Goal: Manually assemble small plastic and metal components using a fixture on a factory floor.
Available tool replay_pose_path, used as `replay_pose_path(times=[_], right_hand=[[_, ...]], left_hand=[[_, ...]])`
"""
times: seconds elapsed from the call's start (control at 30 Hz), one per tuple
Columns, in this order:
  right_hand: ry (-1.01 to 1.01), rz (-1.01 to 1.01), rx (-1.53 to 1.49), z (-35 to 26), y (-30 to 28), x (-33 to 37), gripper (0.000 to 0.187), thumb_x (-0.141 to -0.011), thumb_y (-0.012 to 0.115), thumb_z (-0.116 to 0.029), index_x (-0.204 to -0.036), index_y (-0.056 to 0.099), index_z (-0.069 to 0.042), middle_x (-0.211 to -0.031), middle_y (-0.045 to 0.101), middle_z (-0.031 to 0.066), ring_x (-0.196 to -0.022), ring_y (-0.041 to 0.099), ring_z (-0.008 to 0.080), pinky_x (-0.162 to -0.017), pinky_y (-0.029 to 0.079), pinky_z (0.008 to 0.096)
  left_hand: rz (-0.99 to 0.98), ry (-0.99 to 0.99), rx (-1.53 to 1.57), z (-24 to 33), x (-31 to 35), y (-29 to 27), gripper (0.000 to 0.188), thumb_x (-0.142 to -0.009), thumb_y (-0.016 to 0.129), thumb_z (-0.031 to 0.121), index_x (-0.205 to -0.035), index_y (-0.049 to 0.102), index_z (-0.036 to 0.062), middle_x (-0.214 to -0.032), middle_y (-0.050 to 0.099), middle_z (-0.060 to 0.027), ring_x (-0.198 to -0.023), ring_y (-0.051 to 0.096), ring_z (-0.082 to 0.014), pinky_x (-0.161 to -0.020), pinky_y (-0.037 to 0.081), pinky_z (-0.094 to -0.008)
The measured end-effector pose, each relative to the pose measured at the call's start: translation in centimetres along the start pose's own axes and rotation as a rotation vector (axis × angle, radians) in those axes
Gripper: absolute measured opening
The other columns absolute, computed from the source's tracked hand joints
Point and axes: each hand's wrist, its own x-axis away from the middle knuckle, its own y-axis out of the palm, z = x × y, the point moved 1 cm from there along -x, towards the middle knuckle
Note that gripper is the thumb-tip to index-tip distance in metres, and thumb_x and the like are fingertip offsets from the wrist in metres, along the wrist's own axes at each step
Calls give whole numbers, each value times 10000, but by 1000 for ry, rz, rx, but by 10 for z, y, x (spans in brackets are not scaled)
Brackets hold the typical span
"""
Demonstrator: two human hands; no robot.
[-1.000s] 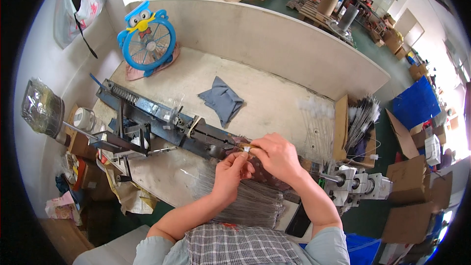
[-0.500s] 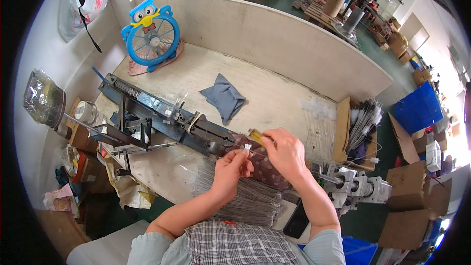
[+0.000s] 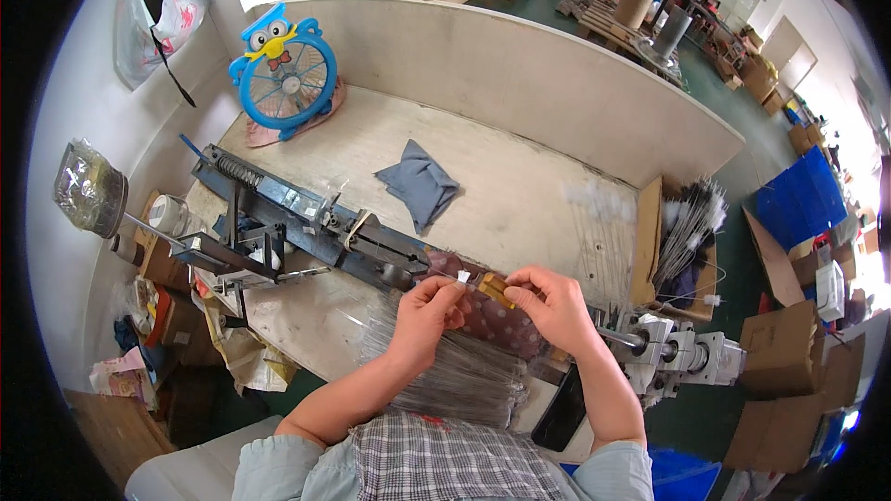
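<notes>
Between the pinched fingertips of my left hand [image 3: 419, 323] is a small white piece [image 3: 463, 276], too small to name. My right hand [image 3: 557, 308] grips a yellow, brass-coloured block [image 3: 495, 290] between thumb and fingers, just right of the white piece and apart from it. Both hands are over a brown spotted cloth [image 3: 497, 325]. Below them lies a thick bundle of thin grey wire-like strands [image 3: 464, 380]. The end of a long black metal bench fixture [image 3: 302, 209] reaches close to my left hand.
A grey cloth [image 3: 422, 187] and a blue toy-shaped fan [image 3: 288, 83] occupy the table's back. At right stand a cardboard box [image 3: 647, 246] of thin strands and a silver metal mechanism [image 3: 682, 353]. A black phone [image 3: 561, 413] lies by my right forearm. A low partition [image 3: 520, 65] borders the table.
My right hand has come down with the yellow block, which now lies at a different angle. My left hand keeps its pinch, nearly in place. The whole view has shifted slightly.
</notes>
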Motion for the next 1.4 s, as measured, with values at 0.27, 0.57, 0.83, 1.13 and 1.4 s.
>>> replay_pose_path(times=[0.27, 0.57, 0.83, 1.13, 1.4], right_hand=[[-219, 128, 523, -11, 39, -29, 146, -817, 586, -219, -838, 640, -85, -736, 615, 109, -752, 591, 304, -665, 478, 398], [-55, -30, 295, -18, 30, -27, 192, -792, 642, -221, -886, 669, -56, -717, 618, 100, -650, 583, 222, -605, 455, 329], [68, -94, 163, -9, 26, -35, 215, -805, 644, -242, -889, 679, -47, -680, 627, 108, -603, 574, 173, -582, 444, 292], [133, -190, 1, -5, 30, -41, 224, -819, 645, -220, -881, 683, -9, -735, 653, 48, -686, 595, 108, -630, 462, 259], [-352, 245, 511, -25, 59, -18, 317, -709, 713, -241, -948, 663, -40, -811, 628, 87, -734, 607, 250, -646, 488, 344]], left_hand=[[-10, -123, 101, 5, 5, 0, 141, -887, 564, 190, -852, 596, 57, -668, 573, -6, -548, 503, -65, -532, 423, -205], [13, -125, 187, 5, 7, -2, 158, -898, 553, 199, -821, 573, 62, -640, 550, 5, -540, 492, -64, -511, 399, -201], [23, -76, 123, 1, 7, -6, 180, -896, 573, 214, -813, 573, 53, -644, 546, -6, -551, 500, -66, -515, 411, -200], [-78, -93, 176, 2, 2, -5, 479, -967, 305, 440, -1063, 547, 38, -911, 640, -87, -845, 616, -184, -792, 460, -327], [-92, -3, 379, -6, 0, -4, 461, -971, 293, 435, -1107, 530, 63, -1033, 610, -67, -972, 577, -182, -884, 413, -338]])
